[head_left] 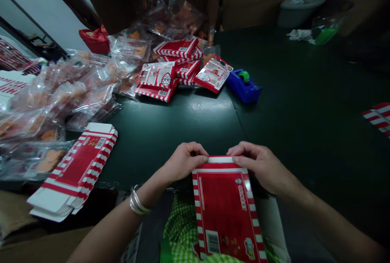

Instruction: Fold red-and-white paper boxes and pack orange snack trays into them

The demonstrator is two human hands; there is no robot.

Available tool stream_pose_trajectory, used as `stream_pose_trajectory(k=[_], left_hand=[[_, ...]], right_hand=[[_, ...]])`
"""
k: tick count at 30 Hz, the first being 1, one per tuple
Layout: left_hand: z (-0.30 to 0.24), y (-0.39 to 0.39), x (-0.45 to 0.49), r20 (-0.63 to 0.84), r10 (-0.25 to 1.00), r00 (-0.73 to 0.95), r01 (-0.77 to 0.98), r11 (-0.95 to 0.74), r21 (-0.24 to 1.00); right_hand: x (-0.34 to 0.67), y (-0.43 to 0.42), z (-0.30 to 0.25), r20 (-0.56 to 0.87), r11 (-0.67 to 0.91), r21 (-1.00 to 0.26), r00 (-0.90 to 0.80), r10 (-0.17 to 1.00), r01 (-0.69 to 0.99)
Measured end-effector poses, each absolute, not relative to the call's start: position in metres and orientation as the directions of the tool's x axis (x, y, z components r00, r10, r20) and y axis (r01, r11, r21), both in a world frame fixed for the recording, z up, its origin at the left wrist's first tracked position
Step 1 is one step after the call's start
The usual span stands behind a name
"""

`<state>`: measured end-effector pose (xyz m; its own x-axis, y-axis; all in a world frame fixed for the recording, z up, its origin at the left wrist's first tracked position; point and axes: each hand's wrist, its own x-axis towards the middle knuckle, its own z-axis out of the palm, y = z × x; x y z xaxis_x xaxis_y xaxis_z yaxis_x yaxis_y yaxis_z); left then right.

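The red cardboard carton with white-striped edges (224, 206) lay at the near edge of the dark green surface (292, 121), above a green checked cloth (183, 224). The fingers of the left hand (185, 161) and right hand (258, 163) pinched opposite ends of its narrow white top strip (220, 159); its contents could not be told. Beyond lay a pile of closed red-and-white cartons (184, 68), apparently finished, beside a blue plastic tape dispenser (245, 88). The held carton appeared partway done; the stacked flat striped cartons (82, 163) and clear bags of orange-brown pieces (88, 92), left, appeared unused.
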<state>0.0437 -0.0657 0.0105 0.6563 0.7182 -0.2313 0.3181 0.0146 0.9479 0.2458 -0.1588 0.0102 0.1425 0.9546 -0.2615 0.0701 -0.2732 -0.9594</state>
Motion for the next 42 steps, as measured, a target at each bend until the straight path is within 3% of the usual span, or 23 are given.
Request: stream_pose_trajectory(k=[4,6,9,13,18,23,28,32,37,42], left_hand=[[0.004,-0.085,0.036,-0.196,0.758,0.622,0.315,-0.013,0.949],[0.005,-0.091,0.034,-0.228,0.763,0.605,0.323,0.027,0.946],[0.009,-0.091,0.035,-0.253,0.755,0.605,0.319,0.061,0.946],[0.015,-0.082,0.037,-0.286,0.710,0.643,0.305,0.105,0.947],[0.014,-0.084,0.037,-0.271,0.739,0.617,0.304,0.093,0.948],[0.000,-0.112,0.038,-0.109,0.833,0.542,0.259,-0.041,0.965],[-0.003,-0.126,0.030,-0.033,0.782,0.622,0.306,-0.205,0.930],[0.005,-0.115,0.025,-0.154,0.752,0.641,0.297,-0.058,0.953],[-0.003,-0.115,0.026,-0.094,0.846,0.524,0.340,-0.107,0.934],[-0.011,-0.104,0.042,-0.238,0.829,0.506,0.313,0.081,0.946]], right_hand=[[0.244,-0.180,0.001,-0.137,-0.169,-0.975,0.212,0.968,0.143],[0.248,-0.182,0.000,-0.230,-0.240,-0.970,0.156,0.961,0.048],[0.258,-0.167,0.007,-0.427,-0.431,-0.897,-0.058,0.902,-0.102],[0.270,-0.139,0.025,-0.480,-0.485,-0.874,-0.164,0.862,0.012],[0.260,-0.157,0.034,-0.309,-0.294,-0.929,-0.032,0.951,0.226],[0.252,-0.198,0.010,-0.190,-0.216,-0.967,0.186,0.964,0.137],[0.256,-0.208,-0.016,-0.201,-0.218,-0.975,0.246,0.948,0.044],[0.256,-0.204,-0.020,-0.239,-0.225,-0.971,0.287,0.928,-0.082],[0.250,-0.198,-0.028,-0.217,-0.205,-0.976,0.302,0.928,-0.070],[0.252,-0.195,-0.039,-0.218,-0.183,-0.970,0.244,0.945,-0.159]])
